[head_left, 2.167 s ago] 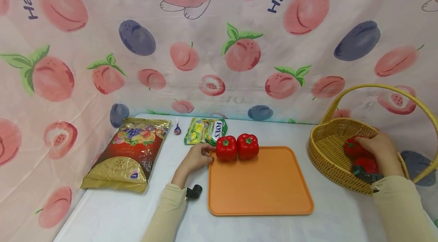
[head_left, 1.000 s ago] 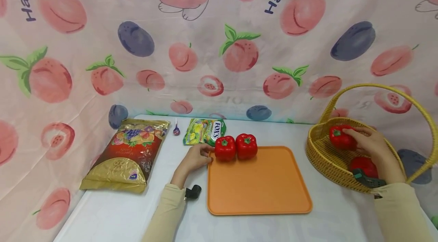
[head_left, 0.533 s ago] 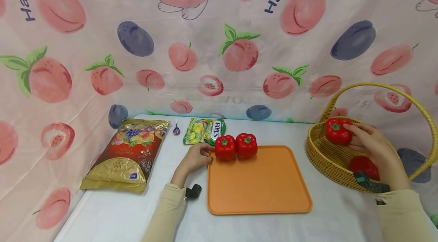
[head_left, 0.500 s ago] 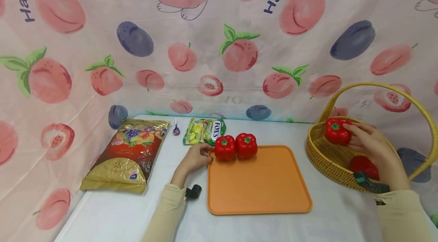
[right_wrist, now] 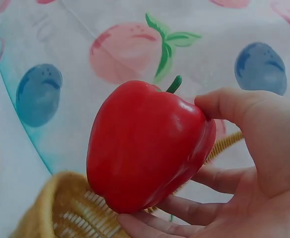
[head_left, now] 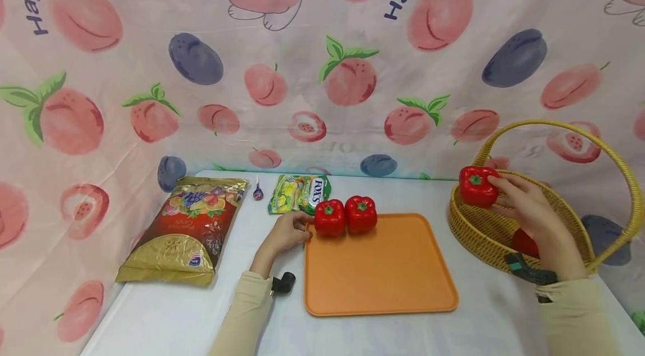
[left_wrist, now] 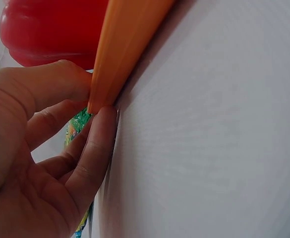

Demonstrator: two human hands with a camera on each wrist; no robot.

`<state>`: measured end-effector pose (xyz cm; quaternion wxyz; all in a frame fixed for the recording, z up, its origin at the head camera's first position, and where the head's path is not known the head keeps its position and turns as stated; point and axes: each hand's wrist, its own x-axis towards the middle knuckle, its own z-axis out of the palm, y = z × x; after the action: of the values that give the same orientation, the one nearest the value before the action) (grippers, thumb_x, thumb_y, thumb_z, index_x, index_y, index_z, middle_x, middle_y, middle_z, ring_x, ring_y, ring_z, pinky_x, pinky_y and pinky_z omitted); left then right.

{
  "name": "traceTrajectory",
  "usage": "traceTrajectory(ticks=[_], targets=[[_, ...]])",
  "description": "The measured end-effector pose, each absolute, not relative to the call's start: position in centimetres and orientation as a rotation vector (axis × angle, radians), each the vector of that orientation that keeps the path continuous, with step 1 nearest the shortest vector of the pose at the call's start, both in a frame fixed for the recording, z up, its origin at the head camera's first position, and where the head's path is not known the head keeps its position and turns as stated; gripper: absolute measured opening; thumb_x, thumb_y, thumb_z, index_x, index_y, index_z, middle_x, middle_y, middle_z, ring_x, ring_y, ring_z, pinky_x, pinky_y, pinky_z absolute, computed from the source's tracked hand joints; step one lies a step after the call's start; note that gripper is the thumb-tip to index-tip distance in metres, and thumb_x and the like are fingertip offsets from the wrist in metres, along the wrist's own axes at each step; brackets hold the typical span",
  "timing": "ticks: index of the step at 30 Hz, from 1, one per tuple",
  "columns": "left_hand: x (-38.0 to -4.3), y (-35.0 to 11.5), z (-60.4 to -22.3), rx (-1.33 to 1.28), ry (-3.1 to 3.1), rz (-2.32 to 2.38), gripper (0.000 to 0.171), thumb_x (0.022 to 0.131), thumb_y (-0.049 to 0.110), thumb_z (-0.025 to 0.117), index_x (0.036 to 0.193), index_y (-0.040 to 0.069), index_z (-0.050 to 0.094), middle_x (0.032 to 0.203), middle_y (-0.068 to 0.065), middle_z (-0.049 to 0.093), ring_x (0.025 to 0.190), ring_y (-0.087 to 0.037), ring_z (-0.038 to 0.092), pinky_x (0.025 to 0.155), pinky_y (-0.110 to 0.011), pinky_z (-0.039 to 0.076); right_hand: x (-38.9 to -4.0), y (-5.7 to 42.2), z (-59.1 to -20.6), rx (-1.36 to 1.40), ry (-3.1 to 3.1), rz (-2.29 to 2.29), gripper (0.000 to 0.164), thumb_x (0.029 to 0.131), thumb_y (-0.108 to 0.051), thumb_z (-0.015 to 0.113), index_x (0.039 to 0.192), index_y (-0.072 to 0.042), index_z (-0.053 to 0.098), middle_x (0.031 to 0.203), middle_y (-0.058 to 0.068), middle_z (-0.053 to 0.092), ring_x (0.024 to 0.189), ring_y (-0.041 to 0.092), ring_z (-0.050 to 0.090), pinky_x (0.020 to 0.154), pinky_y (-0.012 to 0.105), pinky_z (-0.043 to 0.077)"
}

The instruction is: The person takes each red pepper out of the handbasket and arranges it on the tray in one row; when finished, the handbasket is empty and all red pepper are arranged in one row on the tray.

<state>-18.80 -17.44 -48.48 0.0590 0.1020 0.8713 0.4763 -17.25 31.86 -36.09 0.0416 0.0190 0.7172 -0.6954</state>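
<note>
My right hand (head_left: 526, 205) grips a red bell pepper (head_left: 477, 187) with a green stem, held up over the left rim of the yellow wicker basket (head_left: 468, 233). In the right wrist view the thumb is on one side of the bell pepper (right_wrist: 145, 148) and the fingers curl under it. Another red pepper (head_left: 525, 243) lies in the basket, partly hidden by the hand. My left hand (head_left: 288, 232) pinches the upper left corner of the orange tray (head_left: 380, 272), thumb at the rim, a finger against its underside. Two red bell peppers (head_left: 330, 219) sit side by side on the tray near that corner.
A large red and gold candy bag (head_left: 186, 233) lies at the left of the white table. A lollipop (head_left: 258, 192) and a green candy packet (head_left: 299, 193) lie behind the tray. The basket's tall handle (head_left: 612, 149) arches up at the right. A fruit-printed cloth hangs behind.
My right hand has lifted a bell pepper from inside the basket and moved it left to above the rim. The left hand has stayed at the tray corner.
</note>
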Motion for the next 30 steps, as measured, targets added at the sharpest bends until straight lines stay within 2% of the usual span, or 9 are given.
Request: traceTrajectory(ticks=[7, 10, 14, 21, 23, 27, 30], targets=[[-19.0, -17.3, -48.7, 0.317, 2.644, 1.454, 0.028, 0.08, 0.0, 0.073, 0.108, 0.005, 0.072, 0.096, -0.005, 0.066, 0.081, -0.016, 0.057, 0.071, -0.027, 0.05, -17.4, 29.8, -36.1, 0.005, 2.208, -2.122, 0.023, 0.1, -0.027, 0.057, 0.118, -0.016, 0.048, 0.097, -0.014, 0.063, 0.079, 0.009, 0.068, 0.069, 0.025, 0.057], [-18.9, -17.3, -48.8, 0.306, 2.64, 1.454, 0.028, 0.08, 0.001, 0.073, 0.108, 0.006, 0.072, 0.096, -0.004, 0.066, 0.081, -0.016, 0.057, 0.071, -0.027, 0.05, -17.6, 28.7, -36.3, -0.019, 2.272, -2.044, 0.044, 0.101, -0.03, 0.055, 0.134, -0.004, 0.042, 0.102, -0.014, 0.058, 0.082, 0.007, 0.067, 0.071, 0.025, 0.057], [-18.8, -17.5, -48.8, 0.283, 2.643, 1.443, 0.028, 0.081, 0.002, 0.073, 0.108, 0.008, 0.072, 0.096, -0.002, 0.066, 0.082, -0.017, 0.058, 0.072, -0.027, 0.051, -17.9, 27.0, -36.6, -0.037, 2.301, -1.961, 0.069, 0.102, -0.035, 0.052, 0.148, 0.008, 0.023, 0.112, -0.008, 0.051, 0.086, 0.005, 0.066, 0.077, 0.027, 0.056], [-18.9, -17.5, -48.8, 0.315, 2.642, 1.462, 0.029, 0.079, -0.001, 0.073, 0.107, 0.005, 0.072, 0.093, -0.004, 0.066, 0.08, -0.016, 0.058, 0.071, -0.028, 0.05, -18.4, 24.3, -37.1, -0.071, 2.358, -1.852, 0.071, 0.102, -0.041, 0.049, 0.149, 0.006, 0.024, 0.132, 0.018, 0.043, 0.088, 0.005, 0.065, 0.082, 0.03, 0.055], [-18.9, -17.4, -48.8, 0.314, 2.638, 1.465, 0.028, 0.079, -0.001, 0.073, 0.107, 0.005, 0.072, 0.094, -0.003, 0.066, 0.08, -0.016, 0.058, 0.071, -0.028, 0.05, -18.6, 23.7, -37.5, -0.072, 2.33, -1.872, 0.07, 0.102, -0.04, 0.05, 0.149, 0.006, 0.025, 0.13, 0.017, 0.045, 0.088, 0.007, 0.066, 0.082, 0.03, 0.055], [-19.0, -17.4, -48.7, 0.311, 2.639, 1.462, 0.029, 0.079, 0.0, 0.073, 0.107, 0.006, 0.072, 0.095, -0.003, 0.067, 0.081, -0.016, 0.058, 0.071, -0.028, 0.05, -18.9, 22.7, -38.5, -0.066, 2.279, -1.919, 0.067, 0.102, -0.037, 0.052, 0.147, 0.007, 0.028, 0.121, 0.009, 0.051, 0.086, 0.01, 0.068, 0.082, 0.034, 0.056], [-19.1, -17.5, -48.7, 0.307, 2.645, 1.456, 0.029, 0.079, 0.001, 0.073, 0.107, 0.006, 0.072, 0.095, -0.003, 0.067, 0.081, -0.015, 0.059, 0.071, -0.028, 0.05, -19.1, 22.1, -39.2, -0.044, 2.262, -1.939, 0.066, 0.101, -0.036, 0.053, 0.146, 0.006, 0.03, 0.122, 0.01, 0.052, 0.085, 0.01, 0.068, 0.085, 0.039, 0.055]])
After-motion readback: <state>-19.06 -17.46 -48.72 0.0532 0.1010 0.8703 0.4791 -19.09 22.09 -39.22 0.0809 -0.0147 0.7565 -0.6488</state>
